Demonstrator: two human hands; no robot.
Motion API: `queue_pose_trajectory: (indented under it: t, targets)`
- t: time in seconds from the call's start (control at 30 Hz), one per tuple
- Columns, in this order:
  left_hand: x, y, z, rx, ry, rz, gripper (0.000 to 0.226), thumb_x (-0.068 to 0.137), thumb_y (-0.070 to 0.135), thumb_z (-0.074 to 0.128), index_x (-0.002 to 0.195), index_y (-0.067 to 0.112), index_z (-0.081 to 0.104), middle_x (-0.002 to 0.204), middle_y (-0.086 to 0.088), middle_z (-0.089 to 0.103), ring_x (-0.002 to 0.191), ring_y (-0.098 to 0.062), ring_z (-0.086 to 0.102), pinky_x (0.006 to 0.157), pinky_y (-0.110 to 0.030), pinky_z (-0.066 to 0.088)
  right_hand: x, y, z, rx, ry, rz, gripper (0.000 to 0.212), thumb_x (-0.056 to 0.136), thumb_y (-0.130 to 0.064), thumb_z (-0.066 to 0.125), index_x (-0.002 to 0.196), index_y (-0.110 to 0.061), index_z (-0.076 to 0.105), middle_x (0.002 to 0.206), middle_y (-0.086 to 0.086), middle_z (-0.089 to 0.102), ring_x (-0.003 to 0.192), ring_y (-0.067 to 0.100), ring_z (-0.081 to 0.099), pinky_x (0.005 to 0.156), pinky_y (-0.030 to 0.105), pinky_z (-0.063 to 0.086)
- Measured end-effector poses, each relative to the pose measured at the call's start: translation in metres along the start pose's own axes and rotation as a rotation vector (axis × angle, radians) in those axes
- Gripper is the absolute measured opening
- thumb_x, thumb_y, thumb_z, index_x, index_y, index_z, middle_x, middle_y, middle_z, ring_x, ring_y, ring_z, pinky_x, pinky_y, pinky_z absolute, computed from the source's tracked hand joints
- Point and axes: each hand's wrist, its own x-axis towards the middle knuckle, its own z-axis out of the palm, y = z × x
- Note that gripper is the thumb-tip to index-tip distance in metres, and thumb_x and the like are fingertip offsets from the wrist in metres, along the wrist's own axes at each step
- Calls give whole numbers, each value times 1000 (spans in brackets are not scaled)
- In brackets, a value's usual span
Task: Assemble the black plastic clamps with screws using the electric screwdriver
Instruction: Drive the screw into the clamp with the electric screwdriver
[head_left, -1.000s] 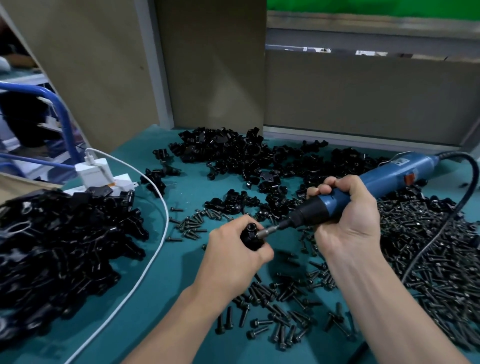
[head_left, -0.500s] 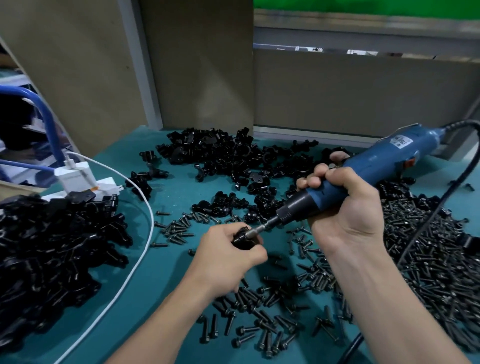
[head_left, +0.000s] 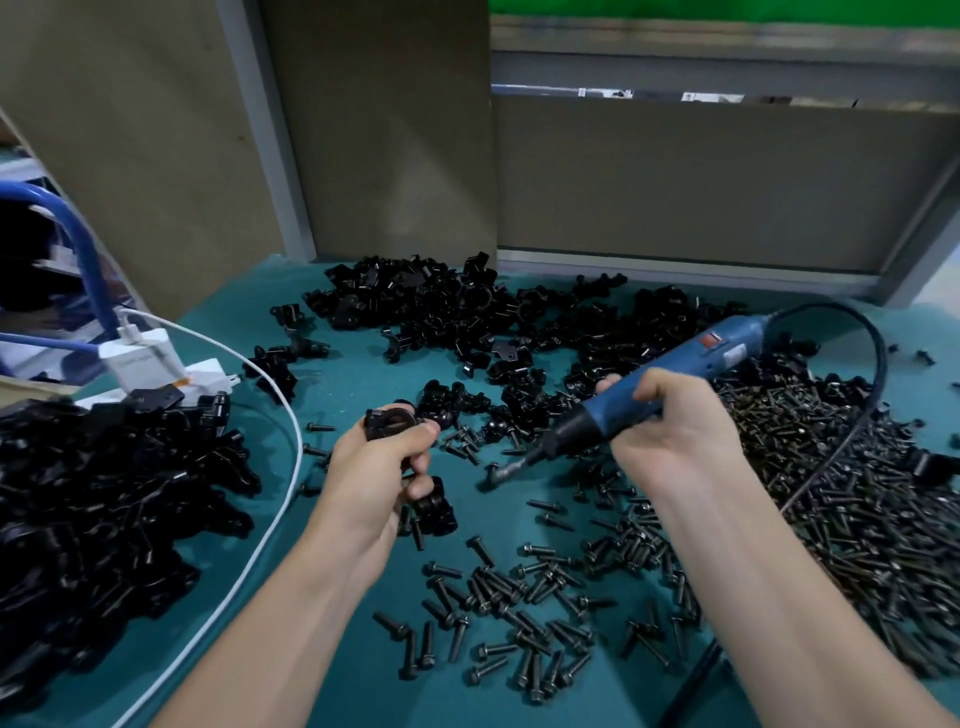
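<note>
My left hand (head_left: 371, 475) grips a black plastic clamp (head_left: 392, 422) at its top, held above the teal table. My right hand (head_left: 670, 434) is wrapped round the blue electric screwdriver (head_left: 670, 382), whose bit (head_left: 511, 467) points down-left at the table, apart from the clamp. A second black clamp piece (head_left: 434, 512) lies just right of my left hand. Loose black screws (head_left: 519, 639) are scattered in front of me.
A large heap of black clamps (head_left: 98, 514) fills the left. Loose clamp halves (head_left: 467, 322) spread across the back. A dense pile of screws (head_left: 857, 493) lies right, with the screwdriver's black cord (head_left: 878, 364) over it. A white charger (head_left: 143, 356) and white cable (head_left: 280, 499) lie left.
The screwdriver bit has come off the clamp and swung down to the right. My left hand has lifted the clamp up and left, away from the bit.
</note>
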Motion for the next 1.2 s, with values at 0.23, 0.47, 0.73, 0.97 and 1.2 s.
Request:
queue_pose_trajectory:
  t: [0.23, 0.47, 0.73, 0.97, 1.2]
  targets:
    - [3, -5, -4, 90, -23, 87, 7, 101, 14, 65, 100, 8, 62, 76, -5, 64, 56, -13, 47, 47, -25, 41, 31, 7, -19, -187, 115, -6, 25, 94, 16, 52, 112, 1, 60, 108, 14, 65, 99, 24, 66, 64, 33, 56]
    - [12, -8, -8, 101, -10, 104, 10, 99, 6, 66, 107, 3, 62, 72, -7, 70, 47, -15, 52, 46, -25, 47, 22, 4, -20, -436, 217, -115, 14, 92, 12, 55, 102, 3, 61, 109, 24, 65, 103, 33, 69, 94, 43, 60]
    - [11, -13, -3, 145, -39, 139, 12, 97, 12, 71, 105, 11, 63, 77, -14, 71, 48, -17, 56, 53, -31, 53, 0, 2, -12, -976, -238, -65, 22, 106, -5, 49, 107, 6, 68, 77, 18, 75, 54, 19, 63, 44, 24, 49]
    - [7, -19, -2, 317, -46, 229, 24, 93, 22, 77, 90, 38, 60, 58, 2, 61, 49, -21, 60, 52, -24, 51, -6, 26, -6, -1463, -423, -224, 12, 104, -11, 53, 95, -11, 61, 69, 8, 76, 49, 16, 53, 43, 23, 40]
    - [3, -19, -1, 473, -96, 314, 27, 90, 19, 79, 85, 39, 61, 73, 4, 71, 52, -18, 65, 53, -23, 54, -6, 21, -7, -1814, -334, -387, 19, 99, -25, 70, 84, -31, 79, 66, -9, 71, 40, 6, 47, 39, 17, 40]
